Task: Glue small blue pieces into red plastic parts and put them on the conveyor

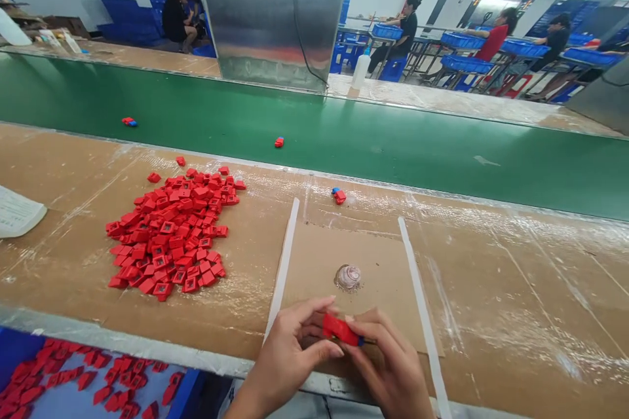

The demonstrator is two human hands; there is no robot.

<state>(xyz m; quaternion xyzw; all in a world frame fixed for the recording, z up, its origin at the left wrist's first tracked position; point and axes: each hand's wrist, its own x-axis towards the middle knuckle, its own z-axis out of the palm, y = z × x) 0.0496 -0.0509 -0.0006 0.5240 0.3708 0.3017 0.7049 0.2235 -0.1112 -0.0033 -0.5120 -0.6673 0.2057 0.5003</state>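
Low over the front edge of the cardboard mat, a small red plastic toy car part (341,329) with a bit of blue at its right end lies between my two hands. My right hand (388,360) pinches it from the right, thumb and fingers closed. My left hand (295,347) is curled about its left end, thumb below and fingers behind; the exact contact is partly hidden. Just beyond my hands, a round whitish swirled lump (348,277) sits on the cardboard mat (314,255). A finished-looking red and blue piece (339,196) lies behind the mat.
To the left is a large heap of red plastic parts (171,229). A blue bin (189,393) below the table edge holds more. Two red and blue pieces (279,142) lie on the green conveyor belt (206,111). A white bottle (360,70) stands beyond; people sit farther back.
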